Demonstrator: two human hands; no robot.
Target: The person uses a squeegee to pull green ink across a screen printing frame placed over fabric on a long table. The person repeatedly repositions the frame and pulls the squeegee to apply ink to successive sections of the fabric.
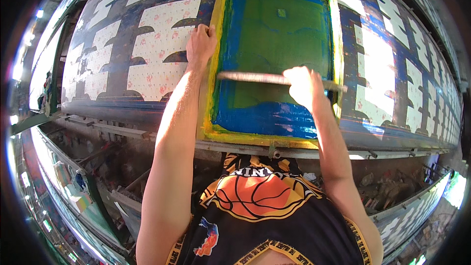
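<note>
Wooden-looking bar (pixel 255 77) lying across a yellow frame (pixel 255 139)

The bar is spanning the frame's lower half, running nearly from its left rim to just past its right rim as seen from above. It is looking stiff, straight and light enough for one hand, though paint could be making it slippery. Grasping its upper edge near the middle would probably suit it best, since a hold toward one end could let the other end tip. Shadow and the hand are hiding how its lower edge is meeting the green mesh (pixel 274 39).

Right of the frame's middle, the right hand (pixel 305 86) is closing around the bar, knuckles up. At the frame's left rim, the left hand (pixel 200 45) is holding its fingers curled; whether it is gripping the rim or only resting against it, I cannot tell.

Inside the frame, blue paint (pixel 260 118) is pooling wet below the bar, and the mesh is probably the fragile part, so the rim is offering the safer hold. The frame is looking rigid and fairly bulky.

Beyond the frame, on both sides, white flower-printed patches (pixel 152 76) are covering a dark table (pixel 122 108).
</note>
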